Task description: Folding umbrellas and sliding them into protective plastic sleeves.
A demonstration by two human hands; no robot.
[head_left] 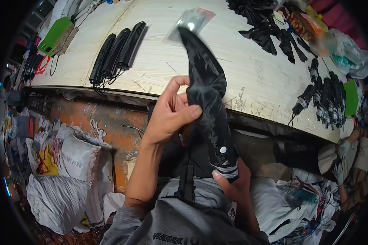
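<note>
A folded black umbrella (208, 110) slants up in front of me, its loose cloth wrapped along the shaft and its tapered upper end bent left over the table. My left hand (173, 112) is closed on the cloth about midway, thumb in front and fingers curled behind. At the lower end, my right hand (233, 179) grips the umbrella, with its thumb across the silvery banded part. A round white snap button (223, 150) shows just above that thumb. Most of the right fingers are hidden behind the umbrella.
Beyond the left hand, three slim black umbrellas (117, 53) lie on the pale table (159, 67). Clear plastic sleeves (192, 22) lie behind the umbrella tip. Black cloth pieces (265, 24) and several folded umbrellas (329, 98) occupy the right. White sacks (75, 159) stand at lower left.
</note>
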